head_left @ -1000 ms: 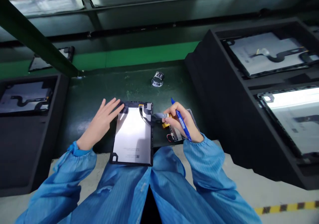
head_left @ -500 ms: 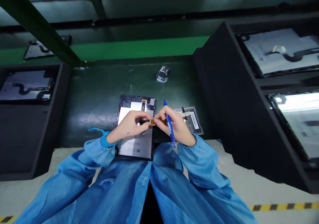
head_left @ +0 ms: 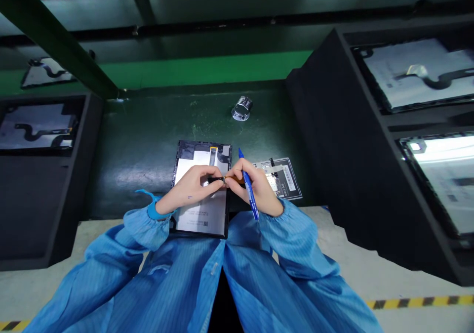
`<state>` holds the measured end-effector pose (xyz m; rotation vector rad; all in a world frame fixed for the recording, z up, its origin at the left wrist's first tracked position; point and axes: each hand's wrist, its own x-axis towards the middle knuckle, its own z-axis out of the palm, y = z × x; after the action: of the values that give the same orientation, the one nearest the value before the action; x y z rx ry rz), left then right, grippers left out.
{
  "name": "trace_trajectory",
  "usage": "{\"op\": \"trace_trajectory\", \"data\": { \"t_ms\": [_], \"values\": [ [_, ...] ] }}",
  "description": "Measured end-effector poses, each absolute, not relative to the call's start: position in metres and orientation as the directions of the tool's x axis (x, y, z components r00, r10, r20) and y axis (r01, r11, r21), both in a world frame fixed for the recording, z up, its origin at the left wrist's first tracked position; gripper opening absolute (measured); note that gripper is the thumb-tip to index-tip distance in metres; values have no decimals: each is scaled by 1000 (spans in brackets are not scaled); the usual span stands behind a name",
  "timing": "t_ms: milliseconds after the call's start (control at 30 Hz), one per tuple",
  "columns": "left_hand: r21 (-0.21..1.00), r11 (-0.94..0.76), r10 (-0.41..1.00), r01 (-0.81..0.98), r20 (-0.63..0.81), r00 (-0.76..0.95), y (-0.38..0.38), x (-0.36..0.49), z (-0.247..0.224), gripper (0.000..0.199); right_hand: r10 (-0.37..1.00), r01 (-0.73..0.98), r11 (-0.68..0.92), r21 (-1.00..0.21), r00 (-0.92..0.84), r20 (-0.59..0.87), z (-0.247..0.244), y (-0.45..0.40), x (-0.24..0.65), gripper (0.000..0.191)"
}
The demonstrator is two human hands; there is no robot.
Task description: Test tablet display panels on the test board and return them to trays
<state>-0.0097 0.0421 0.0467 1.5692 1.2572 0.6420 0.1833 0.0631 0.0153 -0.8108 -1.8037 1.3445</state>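
Note:
A tablet display panel lies back side up at the bench's front edge, partly under my hands. My left hand is closed, pinching the end of a black flex cable above the panel. Against it, my right hand pinches an orange flex cable between thumb and fingertips. A blue pen is also tucked in the right hand, pointing up and away. Beyond that hand lies a black-bordered circuit board fixture with a white label. My fingertips hide where the two cables meet.
A small shiny silver object lies on the green bench. Black racks with display panels stand at left and right. A slanted green post rises at the back left.
My right hand has shifted slightly left, bringing its fingertips closer to the left hand's. The orange cable end is now more covered, and more of the board shows. The pen moved along.

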Motion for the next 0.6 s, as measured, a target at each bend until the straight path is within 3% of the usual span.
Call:
{"op": "trace_trajectory", "data": {
  "t_ms": [133,200,267,300,367,400,467,533,600],
  "values": [
    [908,75,977,411,-149,151,16,-49,62,25,851,159,384,-909,-443,282,24,95,191,12],
    [865,216,925,454,-330,189,-9,-77,69,41,852,354,495,-794,-379,363,26,126,194,20],
    [746,403,730,530,-612,306,-39,-100,66,54,827,545,562,-622,-396,400,22,158,193,42],
    [656,488,634,576,-720,283,-54,-107,61,57,812,602,584,-544,-424,401,20,172,192,49],
    [541,644,575,541,-808,123,-81,-110,42,58,782,653,622,-432,-485,392,13,193,186,55],
    [542,723,576,427,-815,60,-92,-106,31,55,768,665,637,-390,-503,397,10,199,183,55],
    [572,819,573,32,-817,-67,-105,-92,7,49,740,682,660,-316,-517,431,5,206,178,51],
    [572,754,553,-323,-818,-157,-109,-78,-9,50,714,696,671,-255,-516,473,3,207,175,45],
    [577,685,571,-445,-804,-164,-107,-70,-12,50,704,705,670,-232,-503,501,2,209,175,39]
  ]
}}
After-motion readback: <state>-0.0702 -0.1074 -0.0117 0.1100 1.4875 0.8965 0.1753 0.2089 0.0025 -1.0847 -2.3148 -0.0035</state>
